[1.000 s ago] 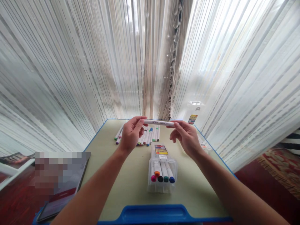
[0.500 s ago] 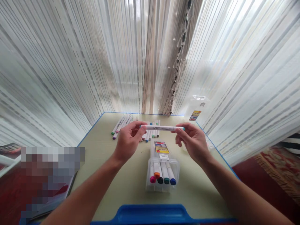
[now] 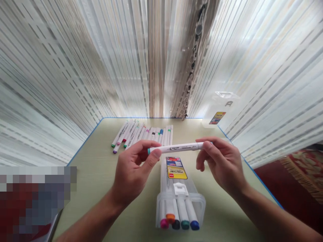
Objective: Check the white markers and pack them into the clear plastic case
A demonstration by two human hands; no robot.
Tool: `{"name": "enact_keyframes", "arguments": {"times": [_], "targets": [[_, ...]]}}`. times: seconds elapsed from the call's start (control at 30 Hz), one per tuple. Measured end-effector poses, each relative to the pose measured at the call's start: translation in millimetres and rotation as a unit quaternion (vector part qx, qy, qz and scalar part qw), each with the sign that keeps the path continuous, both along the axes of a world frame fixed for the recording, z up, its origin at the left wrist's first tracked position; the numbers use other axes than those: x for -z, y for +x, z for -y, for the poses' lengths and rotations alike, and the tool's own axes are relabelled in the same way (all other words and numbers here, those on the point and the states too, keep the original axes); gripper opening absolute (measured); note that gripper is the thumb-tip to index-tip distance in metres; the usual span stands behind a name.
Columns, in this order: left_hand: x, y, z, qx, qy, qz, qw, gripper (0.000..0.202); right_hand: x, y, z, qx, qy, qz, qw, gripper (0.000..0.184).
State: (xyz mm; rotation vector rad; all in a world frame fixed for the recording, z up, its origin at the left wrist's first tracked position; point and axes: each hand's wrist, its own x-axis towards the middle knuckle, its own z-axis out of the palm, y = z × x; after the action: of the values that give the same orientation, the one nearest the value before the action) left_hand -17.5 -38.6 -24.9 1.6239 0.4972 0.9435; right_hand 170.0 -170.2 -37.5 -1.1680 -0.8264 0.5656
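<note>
A white marker with teal caps (image 3: pixel 176 148) is held level between both hands above the table. My left hand (image 3: pixel 132 173) pinches its left end between thumb and fingers. My right hand (image 3: pixel 222 164) pinches its right end the same way. Just below them lies a clear plastic marker case (image 3: pixel 180 191) with a yellow label; several markers inside show pink, orange, black, green and blue ends. Further back, a row of several loose white markers (image 3: pixel 141 134) lies on the table.
The table (image 3: pixel 101 161) is pale green with a blue rim. A clear plastic lid with a yellow label (image 3: pixel 219 112) leans at the back right against sheer white curtains. A red rug (image 3: pixel 297 174) lies at right. A dark flat object sits at the lower left.
Both hands have come nearer and lower in view with the marker, now over the case. The view has tipped down, so the case and loose markers look closer.
</note>
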Motion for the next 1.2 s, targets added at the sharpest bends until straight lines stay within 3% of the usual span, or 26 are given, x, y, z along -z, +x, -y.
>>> {"name": "enact_keyframes", "arguments": {"times": [0.23,0.63,1.2], "targets": [[0.1,-0.6,-2.6,-0.02,0.033,-0.003,0.999,0.013,2.0,-3.5,-2.3,0.003,0.002,-0.007,1.0,0.016],[16.0,1.9,-5.5,-0.022,0.025,-0.016,0.999,0.017,9.2,-1.8,-4.7,-0.002,-0.014,-0.006,1.0,0.02],[8.3,-2.7,-1.8,-0.059,0.056,-0.009,0.997,0.021,9.6,-0.9,-7.1,-0.016,-0.008,-0.022,1.0,0.017]]}}
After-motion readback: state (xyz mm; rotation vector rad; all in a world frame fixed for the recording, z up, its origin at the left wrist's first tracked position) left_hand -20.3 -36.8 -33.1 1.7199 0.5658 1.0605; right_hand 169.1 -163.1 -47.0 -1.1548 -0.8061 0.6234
